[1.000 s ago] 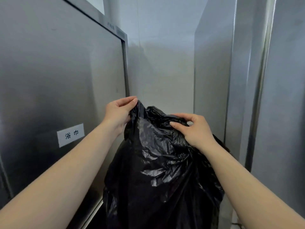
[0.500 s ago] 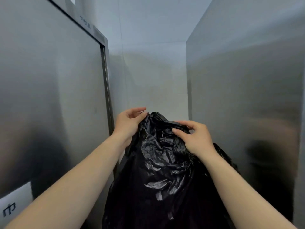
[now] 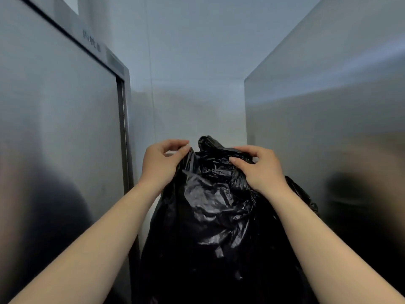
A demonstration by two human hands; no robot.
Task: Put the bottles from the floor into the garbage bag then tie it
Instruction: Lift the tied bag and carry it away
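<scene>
Bag (image 3: 210, 216) held up; left hand (image 3: 161, 165) and right hand (image 3: 260, 170) pinch rim. Risk: thin plastic slips or tears during knotting.

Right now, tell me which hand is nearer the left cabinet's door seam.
Left. The left hand pinches the garbage bag just right of the seam; the right hand grips it farther right.

Tight slot: steel cabinet (image 3: 61, 139) close on my left, steel panel (image 3: 328, 132) close on my right, garbage bag (image 3: 210, 216) fills nearly the whole gap btwn them. Open air only above the bag's top, fwd to the back wall (image 3: 192, 95); my fingers (image 3: 175, 143) have room there. Thin gap left of bag.
</scene>
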